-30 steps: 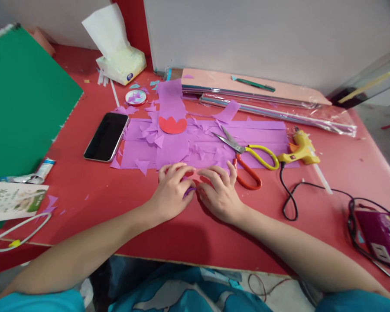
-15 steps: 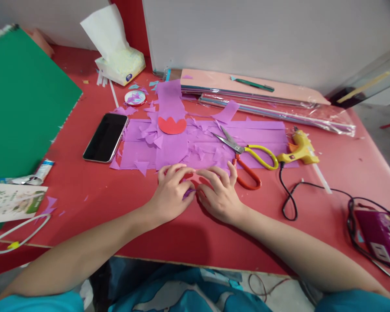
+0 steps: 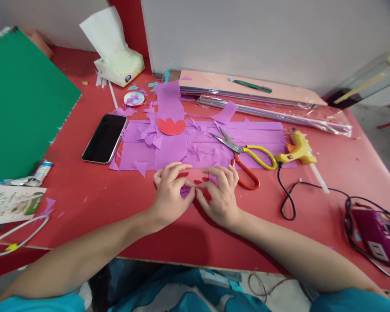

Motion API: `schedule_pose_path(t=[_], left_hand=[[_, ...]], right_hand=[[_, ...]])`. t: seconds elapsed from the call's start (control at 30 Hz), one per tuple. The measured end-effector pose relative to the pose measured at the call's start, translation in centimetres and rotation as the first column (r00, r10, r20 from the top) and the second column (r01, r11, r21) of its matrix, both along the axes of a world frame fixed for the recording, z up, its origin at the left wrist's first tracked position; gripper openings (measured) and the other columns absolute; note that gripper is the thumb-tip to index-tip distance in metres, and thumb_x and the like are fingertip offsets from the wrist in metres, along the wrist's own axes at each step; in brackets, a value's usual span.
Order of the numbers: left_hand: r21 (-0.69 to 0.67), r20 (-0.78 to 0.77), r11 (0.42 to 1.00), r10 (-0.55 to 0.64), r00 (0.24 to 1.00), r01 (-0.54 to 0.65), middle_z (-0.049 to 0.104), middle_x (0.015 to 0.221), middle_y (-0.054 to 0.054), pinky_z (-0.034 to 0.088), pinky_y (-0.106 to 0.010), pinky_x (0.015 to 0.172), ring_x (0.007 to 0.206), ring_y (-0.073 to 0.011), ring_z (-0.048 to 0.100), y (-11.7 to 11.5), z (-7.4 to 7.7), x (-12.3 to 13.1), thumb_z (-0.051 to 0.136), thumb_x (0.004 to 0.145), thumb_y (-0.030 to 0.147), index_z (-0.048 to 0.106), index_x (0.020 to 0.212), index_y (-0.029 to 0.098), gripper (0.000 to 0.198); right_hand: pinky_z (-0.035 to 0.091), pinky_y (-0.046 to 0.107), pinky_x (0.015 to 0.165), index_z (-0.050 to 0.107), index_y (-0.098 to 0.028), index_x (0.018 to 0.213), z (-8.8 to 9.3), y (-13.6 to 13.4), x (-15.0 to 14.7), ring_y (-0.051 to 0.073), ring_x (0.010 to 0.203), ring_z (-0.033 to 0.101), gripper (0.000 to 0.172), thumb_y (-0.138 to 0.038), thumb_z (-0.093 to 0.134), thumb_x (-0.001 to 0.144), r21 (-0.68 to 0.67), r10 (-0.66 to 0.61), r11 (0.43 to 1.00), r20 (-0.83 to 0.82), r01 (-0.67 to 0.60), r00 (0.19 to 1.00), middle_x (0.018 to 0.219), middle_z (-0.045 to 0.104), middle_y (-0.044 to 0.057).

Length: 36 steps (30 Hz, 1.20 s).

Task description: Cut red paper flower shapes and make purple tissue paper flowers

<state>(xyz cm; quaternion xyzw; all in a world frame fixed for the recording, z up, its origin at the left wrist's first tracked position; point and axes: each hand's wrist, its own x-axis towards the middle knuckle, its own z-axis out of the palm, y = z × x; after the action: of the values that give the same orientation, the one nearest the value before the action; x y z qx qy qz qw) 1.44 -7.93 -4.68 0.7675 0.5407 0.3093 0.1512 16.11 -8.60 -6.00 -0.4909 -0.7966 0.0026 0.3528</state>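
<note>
Soft, fairly bright light covers the smooth red tabletop, paler at right; a diffuse shadow darkens its front middle. Crinkled clear plastic wrapping glints; outer edges stretch and blur.

A small piece of purple paper, thin and creased; its wider part shows under the curled left hand, tapering to a narrow tip pinched where that thumb meets the right hand; the rest is hidden behind fingers.

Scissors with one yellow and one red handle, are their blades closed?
No, their silver metal blades stand apart in a V over the purple paper sheet.
</note>
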Motion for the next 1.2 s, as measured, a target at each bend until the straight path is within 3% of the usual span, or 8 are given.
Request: schedule_pose_path(t=[0.13,0.3,0.47,0.6,0.9,1.2], left_hand=[[0.001,0.039,1.000,0.028,0.999,-0.028,0.061,0.107,-0.006,0.033,-0.046,0.091,0.108,-0.0252,0.049,0.12,0.19,0.05,0.058,0.072,0.015,0.058,0.061,0.018,0.011],[-0.066,0.097,0.998,0.032,0.995,-0.025,0.061,0.106,-0.006,0.036,-0.046,0.090,0.107,-0.0242,0.050,0.14,0.39,0.07,0.058,0.072,0.012,0.060,0.064,0.018,0.010],[-0.111,0.156,0.994,0.031,0.987,-0.014,0.061,0.103,-0.006,0.038,-0.046,0.089,0.104,-0.0228,0.051,0.08,0.50,0.09,0.057,0.073,0.012,0.059,0.065,0.018,0.010],[-0.115,0.182,0.992,0.067,0.981,-0.046,0.061,0.102,-0.006,0.038,-0.047,0.090,0.103,-0.0224,0.052,0.17,0.50,0.02,0.056,0.076,0.015,0.059,0.067,0.018,0.010],[-0.086,0.261,0.996,0.050,0.964,-0.029,0.060,0.104,-0.006,0.040,-0.043,0.091,0.106,-0.0203,0.051,0.35,0.34,-0.68,0.051,0.080,0.015,0.059,0.071,0.018,0.012],[-0.010,0.173,0.999,0.043,0.984,-0.042,0.060,0.101,-0.006,0.040,-0.043,0.089,0.103,-0.0215,0.051,0.73,0.69,-0.75,0.055,0.077,0.016,0.059,0.068,0.019,0.010]], right_hand=[[0.033,0.047,0.087,0.060,-0.018,0.073,0.05,-0.13,-0.06,0.024,0.096,0.047,0.004,-0.018,0.057,0.076,-0.022,0.028,0.999,-0.076,-0.030,0.997,0.101,0.056,0.007],[0.035,0.044,0.081,0.060,-0.017,0.073,-0.11,0.04,0.00,0.023,0.094,0.048,0.005,-0.016,0.057,0.076,-0.039,0.024,0.999,-0.118,-0.029,0.993,0.100,0.056,0.008],[0.035,0.044,0.083,0.061,-0.018,0.073,-0.08,0.01,-0.14,0.023,0.095,0.048,0.008,-0.017,0.055,0.078,-0.054,0.027,0.998,-0.137,-0.035,0.990,0.102,0.057,0.008],[0.036,0.043,0.084,0.064,-0.020,0.086,0.11,-0.40,-0.40,0.024,0.098,0.047,0.013,-0.017,0.052,0.080,-0.090,0.042,0.994,-0.130,-0.054,0.991,0.108,0.057,0.008],[0.037,0.044,0.088,0.060,-0.016,0.100,0.45,-0.74,-0.36,0.024,0.104,0.044,0.023,-0.015,0.050,0.079,-0.109,0.152,0.980,-0.128,-0.167,0.980,0.115,0.052,0.012],[0.037,0.047,0.087,0.062,-0.019,0.097,0.60,-0.25,0.11,0.025,0.102,0.043,0.023,-0.016,0.051,0.078,-0.099,0.176,0.978,-0.097,-0.185,0.980,0.112,0.050,0.011]])
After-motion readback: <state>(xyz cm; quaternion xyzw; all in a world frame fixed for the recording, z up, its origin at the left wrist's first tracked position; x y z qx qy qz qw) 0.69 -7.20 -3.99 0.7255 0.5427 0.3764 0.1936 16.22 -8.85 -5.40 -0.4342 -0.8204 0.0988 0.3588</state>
